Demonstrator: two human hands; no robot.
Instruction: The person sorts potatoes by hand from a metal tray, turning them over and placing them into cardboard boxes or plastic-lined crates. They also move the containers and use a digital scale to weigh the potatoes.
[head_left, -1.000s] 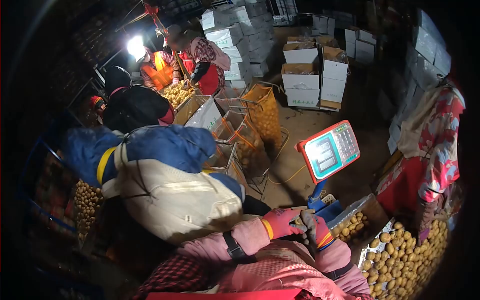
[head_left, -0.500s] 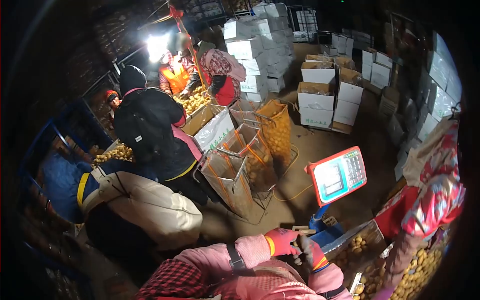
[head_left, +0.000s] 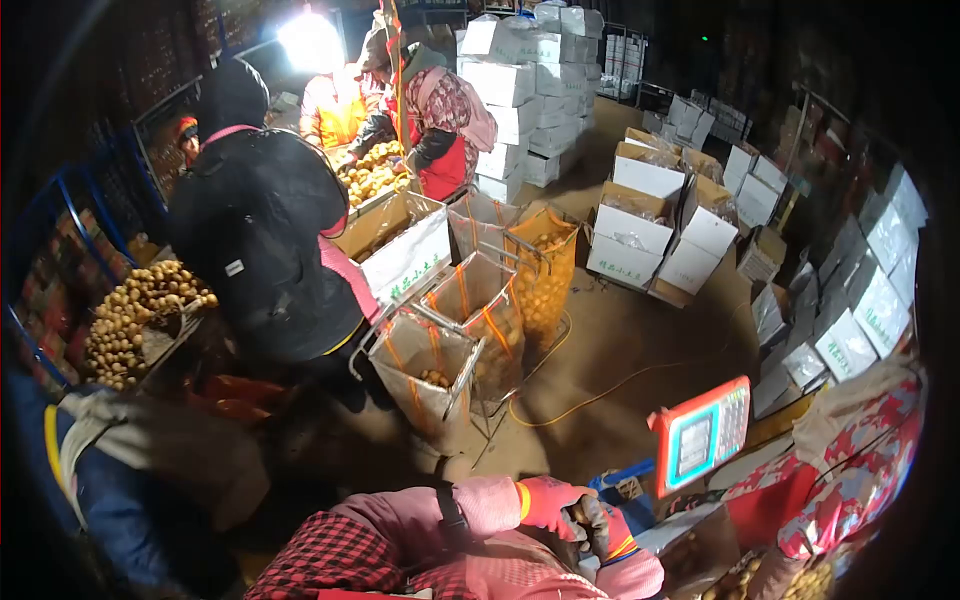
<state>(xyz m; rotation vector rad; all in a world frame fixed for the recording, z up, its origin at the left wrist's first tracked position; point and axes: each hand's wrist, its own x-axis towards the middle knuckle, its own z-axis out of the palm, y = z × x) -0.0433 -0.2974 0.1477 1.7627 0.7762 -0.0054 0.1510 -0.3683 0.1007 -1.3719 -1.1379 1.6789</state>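
Potatoes lay heaped at left, beside a co-worker in a black jacket. Wire-framed mesh sacks stood open on the floor next along. Your gloved left hand was curled against your gloved right hand before your body; whether either gripped anything, you cannot tell. Just right of both hands stood the red-rimmed scale display, then a co-worker's floral sleeve.
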